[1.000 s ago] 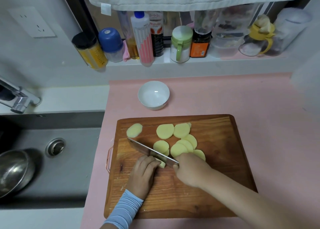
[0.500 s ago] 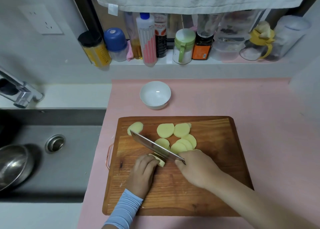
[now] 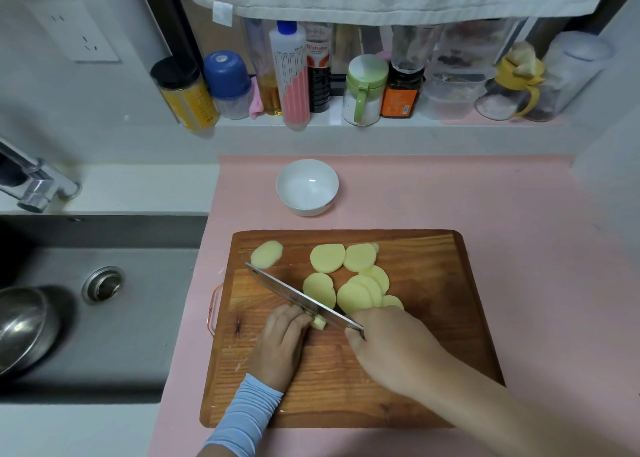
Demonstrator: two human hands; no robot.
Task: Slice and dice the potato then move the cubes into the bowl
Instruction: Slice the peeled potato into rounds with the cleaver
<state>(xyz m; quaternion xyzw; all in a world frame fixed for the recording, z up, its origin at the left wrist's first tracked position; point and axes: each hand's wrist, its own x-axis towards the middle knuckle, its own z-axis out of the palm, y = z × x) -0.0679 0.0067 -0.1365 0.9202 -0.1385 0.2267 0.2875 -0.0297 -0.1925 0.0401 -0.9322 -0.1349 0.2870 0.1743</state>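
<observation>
Slicing nearly finishing | right hand (image 3: 391, 347) gripping knife (image 3: 298, 297) | left hand (image 3: 281, 342) curling onto last potato stub (image 3: 319, 323) on board (image 3: 450, 283) | slices (image 3: 327, 257) lying undiced | bowl (image 3: 307, 198) sitting empty; dicing and transfer remaining

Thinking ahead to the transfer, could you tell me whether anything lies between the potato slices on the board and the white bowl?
Nothing visible does. The bowl sits on the pink mat just past the far edge of the cutting board, with only bare mat between.
</observation>
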